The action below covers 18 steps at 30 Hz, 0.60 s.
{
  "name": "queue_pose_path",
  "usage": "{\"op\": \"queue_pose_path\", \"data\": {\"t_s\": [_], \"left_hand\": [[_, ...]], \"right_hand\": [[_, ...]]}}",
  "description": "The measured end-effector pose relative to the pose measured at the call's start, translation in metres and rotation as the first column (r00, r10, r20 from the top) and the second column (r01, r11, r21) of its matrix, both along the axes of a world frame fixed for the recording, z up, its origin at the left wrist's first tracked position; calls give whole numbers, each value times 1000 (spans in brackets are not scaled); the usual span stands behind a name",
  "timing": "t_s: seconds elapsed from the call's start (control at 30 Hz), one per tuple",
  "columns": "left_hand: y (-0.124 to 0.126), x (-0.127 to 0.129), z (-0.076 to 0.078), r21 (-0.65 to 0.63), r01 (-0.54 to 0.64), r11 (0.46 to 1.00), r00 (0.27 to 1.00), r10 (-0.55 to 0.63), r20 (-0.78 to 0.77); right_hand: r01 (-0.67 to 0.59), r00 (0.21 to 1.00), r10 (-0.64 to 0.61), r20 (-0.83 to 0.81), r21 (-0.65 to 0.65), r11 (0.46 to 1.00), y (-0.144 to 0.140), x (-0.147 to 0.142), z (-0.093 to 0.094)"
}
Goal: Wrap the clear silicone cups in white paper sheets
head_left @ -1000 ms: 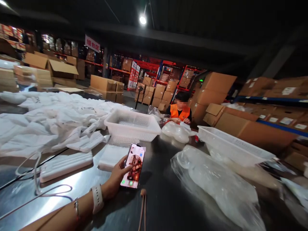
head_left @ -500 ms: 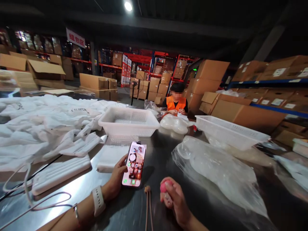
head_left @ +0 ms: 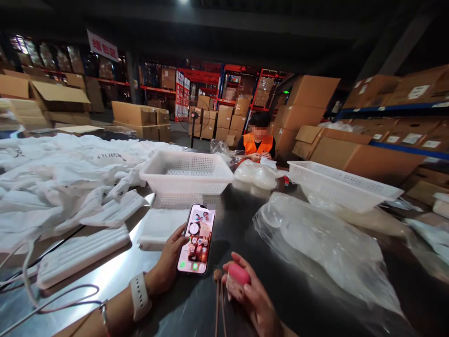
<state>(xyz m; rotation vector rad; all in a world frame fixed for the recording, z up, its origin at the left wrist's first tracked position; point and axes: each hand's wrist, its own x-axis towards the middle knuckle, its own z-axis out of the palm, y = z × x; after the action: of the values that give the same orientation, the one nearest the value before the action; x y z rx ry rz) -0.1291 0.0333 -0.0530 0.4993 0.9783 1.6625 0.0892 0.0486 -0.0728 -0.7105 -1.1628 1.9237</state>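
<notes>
On steel table (head_left: 245,224): left hand (head_left: 167,264) grips phone (head_left: 196,239), icons unreadable.

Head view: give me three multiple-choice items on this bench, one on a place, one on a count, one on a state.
1. Where is the phone?
A. in the left hand
B. flat in a basket
C. on the cardboard boxes

2. How many white baskets stand on the table?
A. one
B. two
C. four

3. What state is the phone screen in?
A. dark
B. lit, showing app icons
C. covered by a bag

Answers:
1. A, the left hand's fingers wrap its left edge and hold it tilted above the table.
2. B, the near basket stands behind the phone and the far basket to the right.
3. B, coloured icons glow on it, while the right hand beside it grips a pink object.
</notes>
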Motion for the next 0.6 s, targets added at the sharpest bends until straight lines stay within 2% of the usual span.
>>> {"op": "queue_pose_path", "data": {"t_s": [0.1, 0.2, 0.27, 0.43, 0.5, 0.6], "left_hand": [[0, 0, 0, 13, 5, 1000, 1000, -5, 22], [1, -1, -1, 40, 9, 999, 1000, -9, 18], [0, -1, -1, 40, 5, 999, 1000, -5, 16], [-3, 0, 1, 34, -1, 999, 1000, 0, 30], [-5, -1, 1, 38, -6, 999, 999, 5, 33], [-4, -2, -2, 25, -3, 1000, 1000, 3, 23]], "right_hand": [[113, 991, -112, 66, -6, 994, 4, -1, 5], [168, 986, -168, 14, -13, 986, 8, 0, 3], [147, 989, -147, -14, -13, 989, 11, 1, -1], [7, 1000, -5, -15, 129, 992, 17, 2, -4], [-49, 999, 51, -14, 85, 995, 17, 1, -1], [-15, 1000, 16, 12, -18, 1000, 16, -1, 6]]}}
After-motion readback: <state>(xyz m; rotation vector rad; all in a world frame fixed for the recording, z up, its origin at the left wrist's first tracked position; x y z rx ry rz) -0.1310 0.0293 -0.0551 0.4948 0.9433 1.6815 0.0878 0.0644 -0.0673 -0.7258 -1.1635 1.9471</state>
